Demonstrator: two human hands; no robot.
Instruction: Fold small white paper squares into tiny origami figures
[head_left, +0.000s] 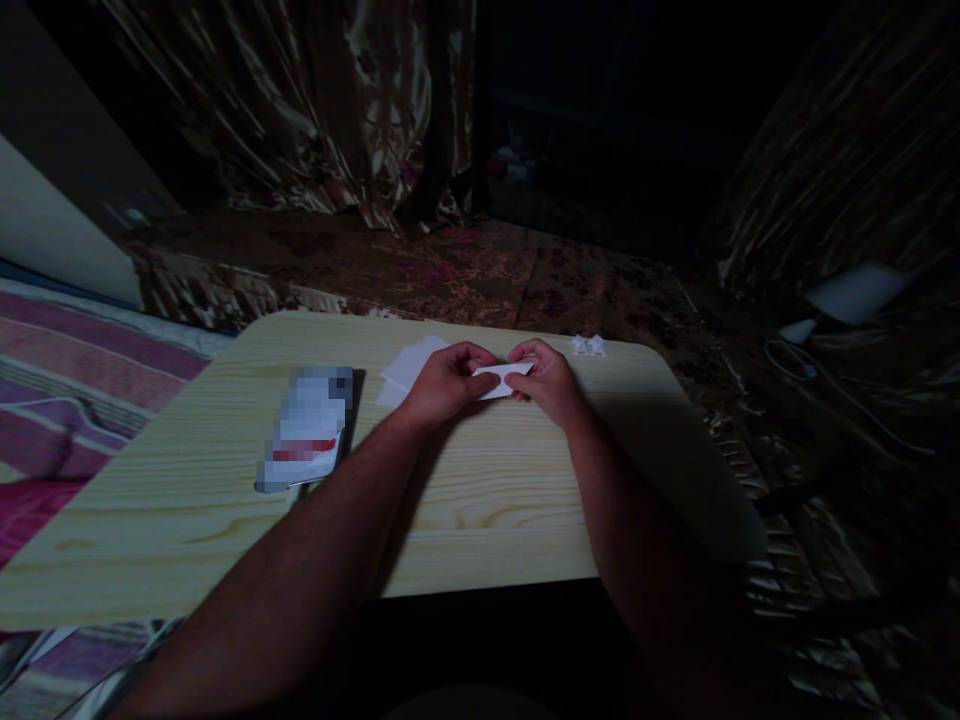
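A small folded piece of white paper is held just above the table, its long side running left to right. My left hand pinches its left part, thumb on top and fingers behind. At the other end my right hand grips it the same way, the two thumbs close together. Loose white paper sheets lie partly under and behind my left hand. Beyond my right hand, small folded white paper pieces rest near the table's far edge.
A light wood-grain table with rounded corners carries everything. On its left lies a blurred-out pale object with a red band. A striped bed cover is at the left; patterned curtains hang behind. A white cable trails at the right.
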